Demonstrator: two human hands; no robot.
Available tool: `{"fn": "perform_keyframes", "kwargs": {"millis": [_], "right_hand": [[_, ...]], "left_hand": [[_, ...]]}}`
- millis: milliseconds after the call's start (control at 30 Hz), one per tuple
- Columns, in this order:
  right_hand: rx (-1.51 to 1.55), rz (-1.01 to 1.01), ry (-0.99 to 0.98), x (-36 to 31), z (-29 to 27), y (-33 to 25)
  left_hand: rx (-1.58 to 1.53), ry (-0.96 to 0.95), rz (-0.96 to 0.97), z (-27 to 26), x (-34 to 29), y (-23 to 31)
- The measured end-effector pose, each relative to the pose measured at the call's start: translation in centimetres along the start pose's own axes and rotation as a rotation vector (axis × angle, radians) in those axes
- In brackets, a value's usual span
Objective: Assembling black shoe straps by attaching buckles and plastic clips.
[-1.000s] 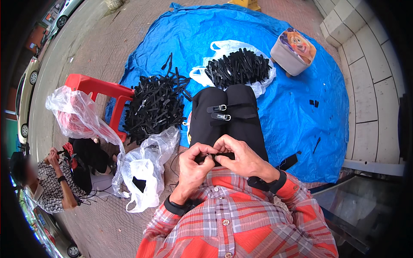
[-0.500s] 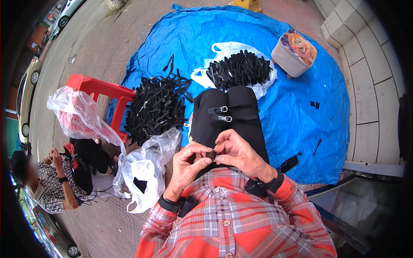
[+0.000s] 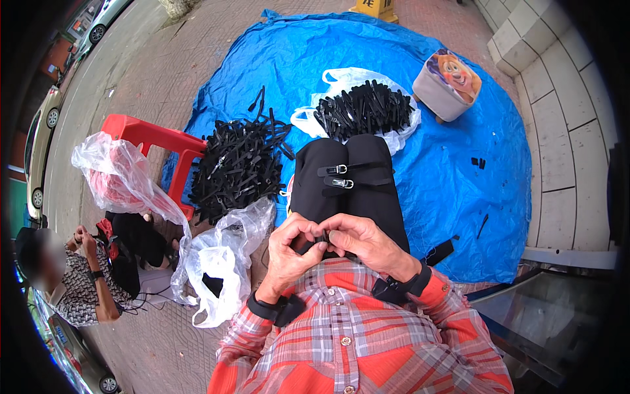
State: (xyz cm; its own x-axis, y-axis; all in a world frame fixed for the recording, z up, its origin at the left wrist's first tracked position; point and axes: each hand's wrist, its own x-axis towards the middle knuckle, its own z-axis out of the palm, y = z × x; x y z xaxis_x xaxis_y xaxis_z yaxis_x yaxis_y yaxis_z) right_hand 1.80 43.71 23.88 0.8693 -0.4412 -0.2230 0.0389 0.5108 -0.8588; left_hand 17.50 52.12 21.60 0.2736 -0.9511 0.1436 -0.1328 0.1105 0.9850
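Note:
My left hand [image 3: 293,249] and my right hand [image 3: 367,241] meet over my lap, fingertips pinched together around a small dark piece [image 3: 322,238]. Most of it is covered by the fingers; it looks like the end of a black strap. Across my black-trousered thighs lie two black straps with silver buckles, one strap [image 3: 336,170] just beyond the other strap [image 3: 342,184]. To the left is a loose, tangled heap of black straps [image 3: 239,167]. Ahead, a more orderly pile of black straps [image 3: 363,109] rests on a white plastic bag [image 3: 398,139].
A blue tarp [image 3: 453,197] covers the ground, with a cushioned stool [image 3: 436,95] and black scraps [image 3: 479,162] on it. At left stand a red plastic stool [image 3: 154,131] and plastic bags [image 3: 216,262]. Another person [image 3: 82,282] sits beyond them. A tiled wall [image 3: 558,131] runs along the right.
My right fingers have curled over and closed in on the left, so the small dark piece now shows less. The straps on my lap have barely shifted.

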Motion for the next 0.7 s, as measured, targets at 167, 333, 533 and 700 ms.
{"fn": "perform_keyframes", "kwargs": {"millis": [167, 333, 533, 700], "right_hand": [[0.307, 0.057, 0.050, 0.2, -0.7, 1.3], [0.464, 0.087, 0.116, 0.1, -0.5, 1.1], [0.408, 0.052, 0.143, 0.1, -0.3, 0.9], [0.266, 0.051, 0.153, 0.0, -0.3, 0.9]], "left_hand": [[-0.026, 0.008, 0.025, 0.6, -0.1, -0.1], [0.038, -0.016, 0.166, 0.8, 0.5, -0.5], [0.022, -0.030, 0.179, 0.4, 0.7, -0.2], [0.000, -0.083, 0.173, 0.1, 0.7, 0.2]]}}
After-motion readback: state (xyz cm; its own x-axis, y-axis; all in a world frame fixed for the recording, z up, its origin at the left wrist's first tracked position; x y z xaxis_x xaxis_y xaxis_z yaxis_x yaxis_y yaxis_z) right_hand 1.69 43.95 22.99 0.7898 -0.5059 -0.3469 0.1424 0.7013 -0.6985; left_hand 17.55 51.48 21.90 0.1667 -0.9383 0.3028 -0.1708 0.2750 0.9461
